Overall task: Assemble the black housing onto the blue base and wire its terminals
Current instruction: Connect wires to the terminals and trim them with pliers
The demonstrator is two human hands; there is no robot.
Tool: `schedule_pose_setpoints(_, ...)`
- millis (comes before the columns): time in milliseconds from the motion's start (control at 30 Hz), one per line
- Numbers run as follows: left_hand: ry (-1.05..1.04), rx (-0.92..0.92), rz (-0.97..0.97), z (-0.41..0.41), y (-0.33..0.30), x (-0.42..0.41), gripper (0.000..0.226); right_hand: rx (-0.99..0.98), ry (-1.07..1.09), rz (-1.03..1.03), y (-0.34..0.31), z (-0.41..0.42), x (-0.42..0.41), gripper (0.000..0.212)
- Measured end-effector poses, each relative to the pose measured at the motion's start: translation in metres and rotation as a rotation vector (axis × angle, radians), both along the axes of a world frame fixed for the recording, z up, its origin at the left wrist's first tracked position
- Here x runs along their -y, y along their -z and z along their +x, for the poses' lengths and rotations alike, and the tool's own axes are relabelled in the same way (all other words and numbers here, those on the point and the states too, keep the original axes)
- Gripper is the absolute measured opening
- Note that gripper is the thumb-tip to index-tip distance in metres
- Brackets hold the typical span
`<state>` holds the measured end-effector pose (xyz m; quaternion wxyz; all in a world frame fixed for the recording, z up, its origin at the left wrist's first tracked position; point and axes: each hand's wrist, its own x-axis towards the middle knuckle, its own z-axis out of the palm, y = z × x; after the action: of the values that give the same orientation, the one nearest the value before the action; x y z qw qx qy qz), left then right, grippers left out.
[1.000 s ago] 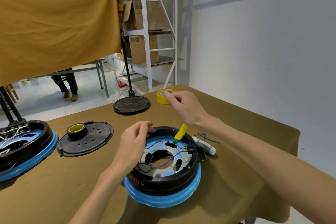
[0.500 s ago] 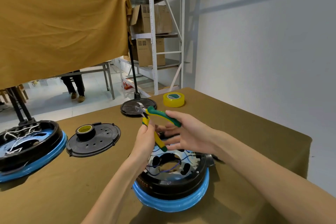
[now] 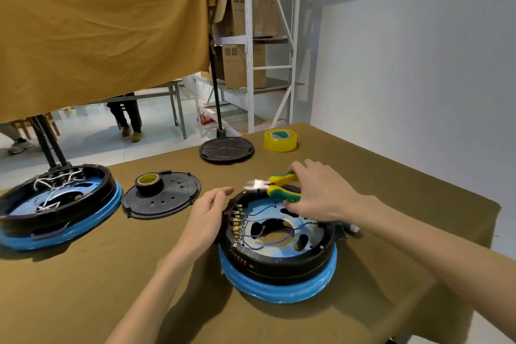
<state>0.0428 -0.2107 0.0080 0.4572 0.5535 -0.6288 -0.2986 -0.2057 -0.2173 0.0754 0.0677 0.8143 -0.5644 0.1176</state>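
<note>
Fingers point(image 3: 293, 205) of right hand point(image 3: 321, 193) curled round green-and-yellow-handled pliers point(image 3: 275, 187) above round black plastic housing point(image 3: 279, 260), already seated on blue ring base point(image 3: 279, 288); left hand point(image 3: 206, 215), relaxed and holding nothing, against housing's left rim. Could nick thin blue wires point(image 3: 265, 232) or slip off small brass terminals point(image 3: 237, 220).

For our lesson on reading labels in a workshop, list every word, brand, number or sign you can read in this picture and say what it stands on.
No text can be read.
Cardboard boxes on the shelf: printed marks, too small and blurred.
Yellow tape roll: green-and-white inner label, blurred.
Pliers in the right hand: nothing legible on the handles.
Black housing: a row of small red marks on its wall, unreadable.
</note>
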Motion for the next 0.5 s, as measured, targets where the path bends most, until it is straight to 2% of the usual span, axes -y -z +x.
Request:
schedule_pose_setpoints(100, -0.010, -0.108, 0.036, 0.000, 0.016, 0.003, 0.035, -0.218, -0.094, -0.136, 0.017, 0.001, -0.007, 0.070)
schedule_pose_setpoints(233, -0.022, -0.224, 0.065, -0.008, 0.030, 0.005, 0.030, -0.278, -0.123, -0.197, 0.021, -0.002, -0.016, 0.073)
schedule_pose_setpoints(400, -0.049, -0.290, 0.045, -0.011, 0.033, 0.005, 0.032, -0.248, -0.175, -0.116, 0.010, 0.000, -0.024, 0.079)
schedule_pose_setpoints(500, -0.047, -0.283, 0.039, -0.012, 0.033, 0.005, 0.032, -0.166, -0.143, 0.091, 0.000, 0.010, -0.023, 0.087)
